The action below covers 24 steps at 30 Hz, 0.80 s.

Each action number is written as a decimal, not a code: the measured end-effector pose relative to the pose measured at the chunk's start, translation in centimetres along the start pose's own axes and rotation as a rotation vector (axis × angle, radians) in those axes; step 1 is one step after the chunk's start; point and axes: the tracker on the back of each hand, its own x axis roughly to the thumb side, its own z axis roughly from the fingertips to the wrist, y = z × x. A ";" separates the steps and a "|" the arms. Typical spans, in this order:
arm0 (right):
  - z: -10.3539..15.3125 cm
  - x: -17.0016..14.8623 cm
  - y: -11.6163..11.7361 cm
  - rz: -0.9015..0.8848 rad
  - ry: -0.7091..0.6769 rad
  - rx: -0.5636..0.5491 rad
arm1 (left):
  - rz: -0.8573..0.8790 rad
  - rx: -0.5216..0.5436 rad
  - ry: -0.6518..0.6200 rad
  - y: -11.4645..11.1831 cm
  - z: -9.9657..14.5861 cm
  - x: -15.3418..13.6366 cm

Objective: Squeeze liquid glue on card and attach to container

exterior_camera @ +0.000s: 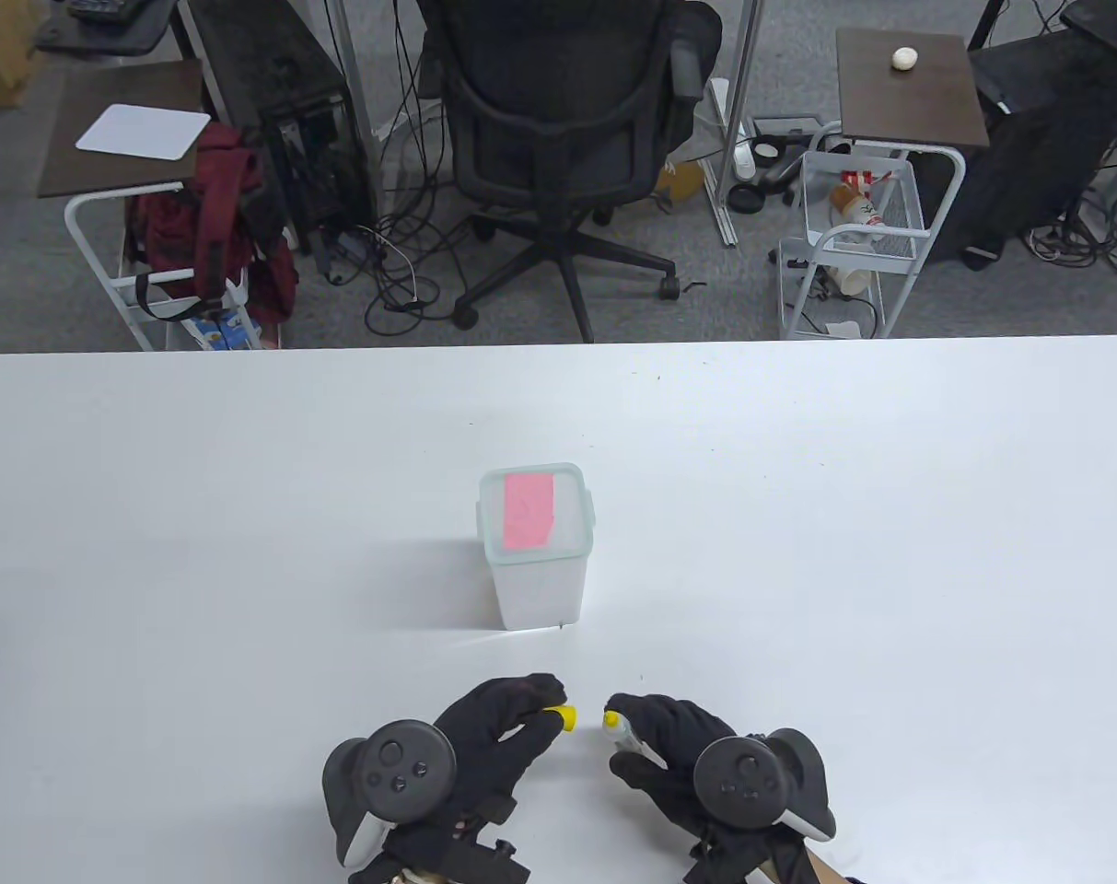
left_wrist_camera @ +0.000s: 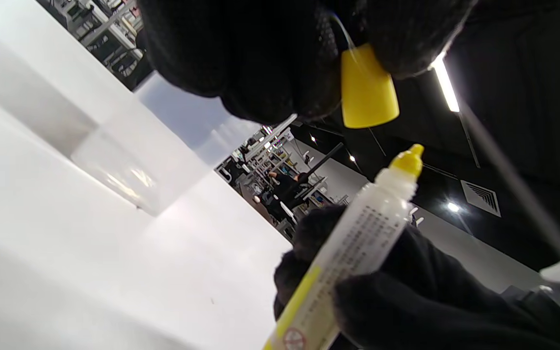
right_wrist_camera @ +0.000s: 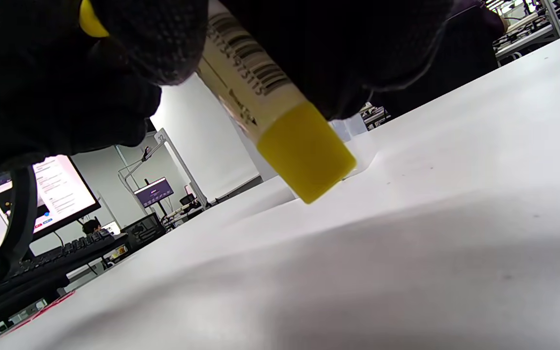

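A translucent white container [exterior_camera: 540, 552] stands upright mid-table, with a pink card [exterior_camera: 529, 511] lying on its lid. My left hand [exterior_camera: 512, 727] pinches the yellow cap [exterior_camera: 565, 717] of the glue, also seen in the left wrist view [left_wrist_camera: 368, 90]. My right hand [exterior_camera: 659, 746] holds the glue tube [exterior_camera: 621, 729], its yellow nozzle pointing left toward the cap with a small gap between them. The left wrist view shows the tube [left_wrist_camera: 353, 243] with its bare nozzle just below the cap. The right wrist view shows the tube's yellow bottom end [right_wrist_camera: 304, 155] above the table.
The white table [exterior_camera: 153, 552] spreads wide around the container. Beyond its far edge stand an office chair [exterior_camera: 567, 138], a wire cart [exterior_camera: 853, 239] and side tables on the floor.
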 end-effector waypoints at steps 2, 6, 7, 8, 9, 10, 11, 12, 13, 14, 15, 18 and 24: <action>0.0 0.1 0.1 0.010 -0.011 0.018 | -0.011 -0.001 -0.003 -0.2 0.0 0.0; 0.0 0.3 0.4 0.048 -0.030 0.049 | -0.026 -0.024 -0.012 -0.7 -0.1 0.2; 0.0 0.4 0.4 0.057 -0.034 0.052 | -0.026 -0.030 -0.011 -0.9 -0.1 0.2; 0.0 0.4 0.4 0.059 -0.040 0.055 | -0.032 -0.028 -0.011 -1.0 -0.1 0.3; 0.0 0.5 0.4 0.060 -0.041 0.055 | -0.043 -0.025 -0.010 -1.1 -0.1 0.3; 0.0 0.5 0.4 0.062 -0.043 0.054 | -0.068 -0.021 -0.015 -1.2 -0.1 0.4; 0.1 0.5 0.3 0.063 -0.044 0.053 | -0.087 -0.024 -0.020 -1.3 -0.1 0.4; 0.0 0.4 0.3 0.064 -0.043 0.052 | -0.097 -0.021 -0.023 -1.4 -0.1 0.5; 0.1 0.4 0.3 0.068 -0.042 0.054 | -0.108 -0.018 -0.026 -1.5 -0.1 0.6; 0.1 0.4 0.2 0.066 -0.044 0.057 | -0.117 -0.018 -0.028 -1.5 -0.1 0.6; 0.1 0.3 0.2 0.062 -0.047 0.062 | -0.132 -0.013 -0.029 -1.6 -0.1 0.7; 0.1 0.4 0.2 0.067 -0.056 0.062 | -0.189 -0.003 -0.038 -1.8 -0.1 0.8; 0.2 0.6 0.3 0.063 -0.086 0.099 | -0.154 -0.050 -0.035 -2.1 -0.3 0.6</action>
